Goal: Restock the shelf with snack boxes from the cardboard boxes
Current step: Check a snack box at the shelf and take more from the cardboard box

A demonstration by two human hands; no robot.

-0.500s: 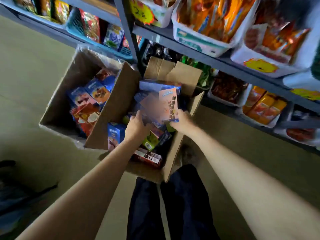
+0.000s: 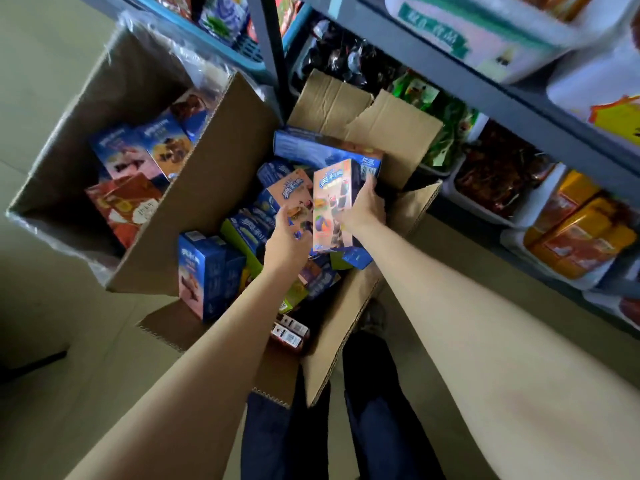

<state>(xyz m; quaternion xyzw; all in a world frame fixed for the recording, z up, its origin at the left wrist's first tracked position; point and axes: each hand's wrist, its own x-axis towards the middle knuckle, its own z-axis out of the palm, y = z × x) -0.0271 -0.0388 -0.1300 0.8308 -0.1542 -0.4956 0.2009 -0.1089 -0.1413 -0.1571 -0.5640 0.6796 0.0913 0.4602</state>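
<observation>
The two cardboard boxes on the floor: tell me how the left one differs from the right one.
The left cardboard box has a clear plastic liner round its rim; the right cardboard box shows none. The left one holds few snack boxes, with bare wall above them; the right is heaped high with them. Both hands work over the right box: the right hand grips a pink snack box, and none touches the left. Both are brown, open-topped, beside the shelf.

Two cardboard boxes sit side by side on the floor (image 2: 41, 341) before the shelf (image 2: 485, 95): the left box (image 2: 194, 202) holds snack boxes standing inside, the right box (image 2: 346, 323) a loose heap. Above that heap the right hand (image 2: 363, 206) grips one snack box (image 2: 332, 206), the left hand (image 2: 287, 237) just beside it.
</observation>
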